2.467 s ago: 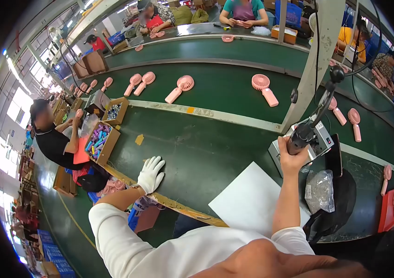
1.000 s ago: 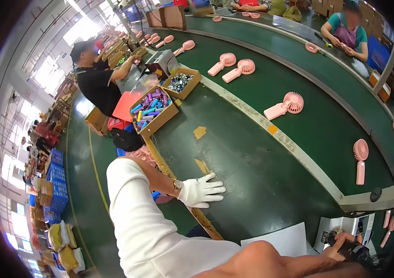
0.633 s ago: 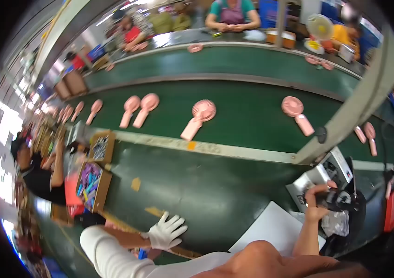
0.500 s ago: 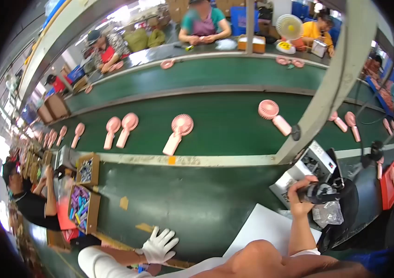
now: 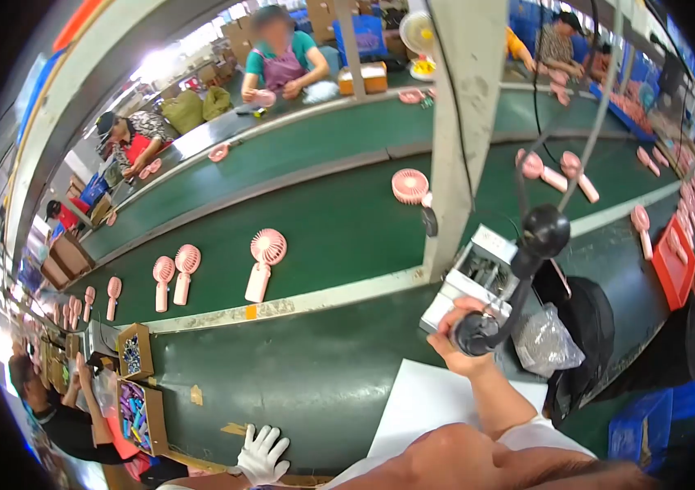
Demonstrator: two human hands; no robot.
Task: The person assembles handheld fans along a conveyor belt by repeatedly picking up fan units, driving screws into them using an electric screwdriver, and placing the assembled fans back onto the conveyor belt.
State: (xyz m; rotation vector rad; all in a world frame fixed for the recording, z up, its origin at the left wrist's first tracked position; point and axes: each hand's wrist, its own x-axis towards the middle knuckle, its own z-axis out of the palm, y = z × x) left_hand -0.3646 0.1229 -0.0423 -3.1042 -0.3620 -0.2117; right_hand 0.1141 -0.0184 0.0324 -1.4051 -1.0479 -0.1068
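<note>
My left hand (image 5: 262,455), in a white glove, lies flat with fingers spread on the dark green tabletop (image 5: 282,367) by its near edge. Nothing is in it. My bare right hand (image 5: 463,343) is wrapped round a black cylindrical tool (image 5: 480,332) joined to a jointed black arm. Behind that hand stands a metal box (image 5: 482,269) with small parts inside. A white sheet (image 5: 421,400) lies below and left of my right hand. To the right is a clear plastic bag (image 5: 545,341) of small items.
Pink handheld fans (image 5: 266,257) lie on the green belt (image 5: 331,237) beyond the table. A pale metal post (image 5: 462,139) rises behind the box. Boxes of coloured cylinders (image 5: 137,415) and small parts (image 5: 133,353) stand left. A red tray (image 5: 676,260) is at right. Several people sit around.
The view has swung about and now faces further right. My right hand has stayed on the black tool, and my left hand has stayed flat on the table.
</note>
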